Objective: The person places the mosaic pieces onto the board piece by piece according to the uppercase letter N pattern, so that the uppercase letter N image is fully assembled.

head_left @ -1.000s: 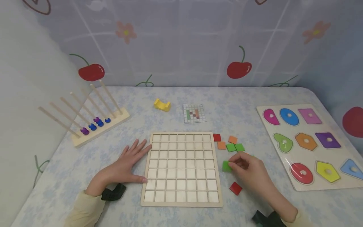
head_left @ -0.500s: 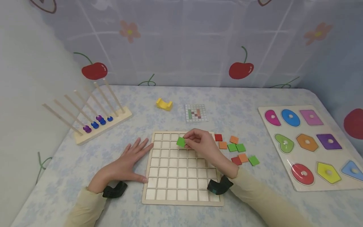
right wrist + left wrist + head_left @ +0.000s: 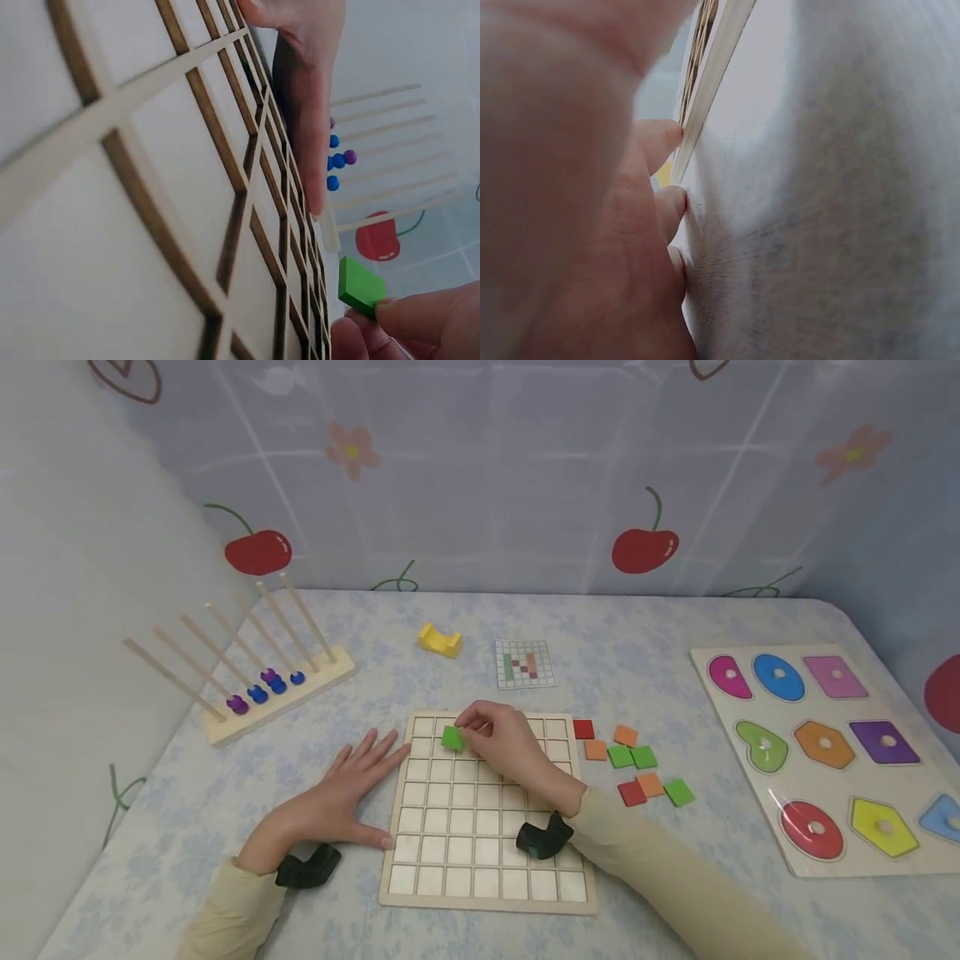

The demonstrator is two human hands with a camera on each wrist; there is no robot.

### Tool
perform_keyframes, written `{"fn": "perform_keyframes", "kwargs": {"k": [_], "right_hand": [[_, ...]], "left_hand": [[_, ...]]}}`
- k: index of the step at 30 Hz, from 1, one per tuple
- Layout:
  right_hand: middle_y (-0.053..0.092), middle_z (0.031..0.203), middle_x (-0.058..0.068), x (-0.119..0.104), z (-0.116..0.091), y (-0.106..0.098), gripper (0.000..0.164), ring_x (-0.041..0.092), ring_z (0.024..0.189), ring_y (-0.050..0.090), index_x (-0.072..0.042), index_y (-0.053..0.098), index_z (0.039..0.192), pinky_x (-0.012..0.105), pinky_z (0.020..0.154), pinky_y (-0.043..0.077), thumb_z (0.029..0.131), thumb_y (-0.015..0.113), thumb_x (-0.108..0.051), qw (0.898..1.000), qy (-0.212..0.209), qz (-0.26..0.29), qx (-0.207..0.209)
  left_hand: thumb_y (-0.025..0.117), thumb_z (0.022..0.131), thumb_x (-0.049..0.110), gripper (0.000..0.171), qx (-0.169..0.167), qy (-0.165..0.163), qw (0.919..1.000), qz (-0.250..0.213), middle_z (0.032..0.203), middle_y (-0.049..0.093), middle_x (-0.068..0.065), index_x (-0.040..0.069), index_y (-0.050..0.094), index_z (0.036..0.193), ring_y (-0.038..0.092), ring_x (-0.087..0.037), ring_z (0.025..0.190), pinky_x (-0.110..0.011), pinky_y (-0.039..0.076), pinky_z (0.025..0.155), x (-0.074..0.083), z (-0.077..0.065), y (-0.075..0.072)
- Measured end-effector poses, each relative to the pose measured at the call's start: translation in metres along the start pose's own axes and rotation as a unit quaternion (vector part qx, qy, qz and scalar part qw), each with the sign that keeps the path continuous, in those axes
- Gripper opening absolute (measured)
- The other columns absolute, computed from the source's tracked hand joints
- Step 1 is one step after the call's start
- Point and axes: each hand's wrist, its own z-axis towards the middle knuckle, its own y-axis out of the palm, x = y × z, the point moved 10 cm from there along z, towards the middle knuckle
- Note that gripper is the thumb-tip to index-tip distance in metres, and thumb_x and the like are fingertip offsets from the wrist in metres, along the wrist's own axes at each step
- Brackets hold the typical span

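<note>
My right hand (image 3: 501, 739) pinches a green square tile (image 3: 452, 738) by its edge, over the upper left cells of the wooden grid board (image 3: 487, 902). In the right wrist view the green tile (image 3: 360, 286) is tilted, thumb and finger on one corner, close above the grid. My left hand (image 3: 341, 797) lies with fingers spread at the board's left side, its index fingertip and thumb at the frame. The left wrist view shows the fingertips (image 3: 673, 202) along the board's pale edge (image 3: 712, 82).
Several loose red, orange and green tiles (image 3: 620, 756) lie right of the board. A small pattern card (image 3: 525, 663) and a yellow curved block (image 3: 440, 641) lie behind it. A peg stand with beads (image 3: 285, 697) is at left, a shape puzzle board (image 3: 821, 760) at right.
My right hand picked up a green tile from the right of the board and carried it left over the upper grid. The left hand stays at the board's left edge.
</note>
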Motion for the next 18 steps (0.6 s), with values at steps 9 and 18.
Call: {"fn": "perform_keyframes", "kwargs": {"k": [9, 18], "right_hand": [[0.061, 0.076, -0.009, -0.006, -0.008, 0.022, 0.004, 0.006, 0.063, 0.054, -0.010, 0.069, 0.090, 0.027, 0.060, 0.045, 0.089, 0.066, -0.013, 0.999, -0.015, -0.032, -0.034], [0.058, 0.071, -0.010, -0.014, -0.011, 0.027, 0.005, 0.007, 0.059, 0.050, -0.011, 0.068, 0.087, 0.026, 0.056, 0.044, 0.088, 0.065, -0.007, 0.997, -0.041, -0.046, -0.048]], "left_hand": [[0.075, 0.069, 0.058, 0.111, -0.007, -0.002, 1.0000, -0.007, 0.155, 0.003, -0.013, 0.012, 0.017, 0.151, -0.009, -0.035, 0.138, -0.060, -0.004, 0.102, 0.003, 0.000, 0.002], [0.075, 0.069, 0.057, 0.111, -0.007, -0.010, 0.9999, -0.005, 0.155, 0.003, -0.013, 0.011, 0.016, 0.151, -0.010, -0.034, 0.138, -0.060, -0.004, 0.102, 0.001, 0.000, -0.001]]}}
